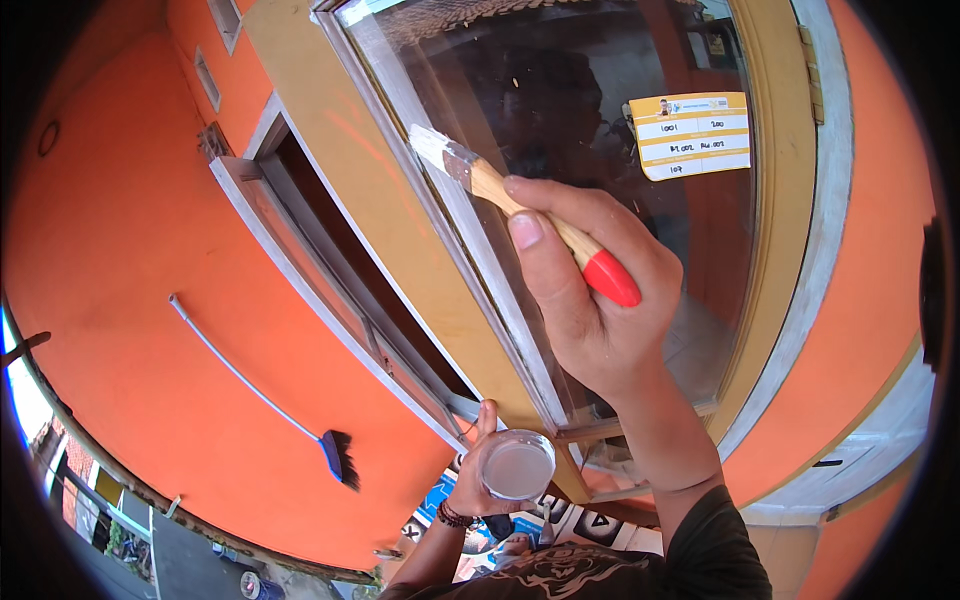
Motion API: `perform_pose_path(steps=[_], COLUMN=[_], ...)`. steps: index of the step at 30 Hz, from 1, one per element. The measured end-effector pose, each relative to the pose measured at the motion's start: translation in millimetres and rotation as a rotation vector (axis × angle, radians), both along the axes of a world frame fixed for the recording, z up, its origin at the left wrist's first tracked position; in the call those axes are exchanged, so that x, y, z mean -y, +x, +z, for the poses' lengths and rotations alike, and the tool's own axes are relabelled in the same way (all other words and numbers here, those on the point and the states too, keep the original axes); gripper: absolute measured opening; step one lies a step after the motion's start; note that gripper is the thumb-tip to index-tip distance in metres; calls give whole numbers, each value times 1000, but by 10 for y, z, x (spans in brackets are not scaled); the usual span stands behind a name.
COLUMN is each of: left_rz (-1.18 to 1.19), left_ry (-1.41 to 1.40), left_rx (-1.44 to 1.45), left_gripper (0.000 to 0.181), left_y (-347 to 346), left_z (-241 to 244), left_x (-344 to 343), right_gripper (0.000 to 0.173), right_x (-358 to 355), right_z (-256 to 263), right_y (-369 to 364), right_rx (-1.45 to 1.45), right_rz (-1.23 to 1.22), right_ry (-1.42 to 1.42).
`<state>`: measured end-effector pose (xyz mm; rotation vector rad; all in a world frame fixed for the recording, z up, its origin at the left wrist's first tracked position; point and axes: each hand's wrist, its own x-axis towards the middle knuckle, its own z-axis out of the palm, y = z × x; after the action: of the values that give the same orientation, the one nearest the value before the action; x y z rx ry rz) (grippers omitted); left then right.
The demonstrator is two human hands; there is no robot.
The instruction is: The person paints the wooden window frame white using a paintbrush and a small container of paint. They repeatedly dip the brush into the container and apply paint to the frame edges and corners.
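My right hand (607, 277) grips a paintbrush (495, 184) by its wooden handle, which ends in a red tip. White paint coats the bristles, which are at the pale inner edge of a window frame (450, 217), beside the glass (540, 112); whether they touch it I cannot tell. Lower down, my left hand (474, 476) holds a round, clear cup (517, 466) of greyish-white paint from its left side. A bead bracelet circles the left wrist.
A paper label (691, 136) with writing is stuck on the glass. Left of the yellow-brown frame, a narrow window sash (322, 300) stands ajar. A blue broom (330, 456) leans by the orange wall (150, 225). A patterned mat (439, 495) lies below, near my feet.
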<state>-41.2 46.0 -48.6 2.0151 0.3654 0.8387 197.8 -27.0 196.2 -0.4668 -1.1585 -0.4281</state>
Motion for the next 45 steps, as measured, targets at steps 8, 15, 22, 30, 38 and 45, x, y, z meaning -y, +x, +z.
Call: perform_pose_path(steps=[8,15,22,30,38,45], left_rz=[-70,-33,-49,-45,-16,-20], left_ry=[-23,22,-8,2,-85,-51], left_rx=[4,59,62,46,104,-26], left_gripper=[92,87,84,85,86,87], left_y=[-56,16,20,17,11,-66], left_z=[23,125,141,157,72,64], left_x=[-92,-43,3,-58,-55,-101], right_gripper=[13,13,15,13,13,12], right_x=[15,-74,164,52,29,245], right_z=[-216,-36,-194,-345,-211,-606], right_y=[113,47,195,167,98,191], right_rx=[45,30,46,156,61,125], right_rz=[102,67,89,81,43,65], right_ry=[-153,-126,-254,-283,-193,-385])
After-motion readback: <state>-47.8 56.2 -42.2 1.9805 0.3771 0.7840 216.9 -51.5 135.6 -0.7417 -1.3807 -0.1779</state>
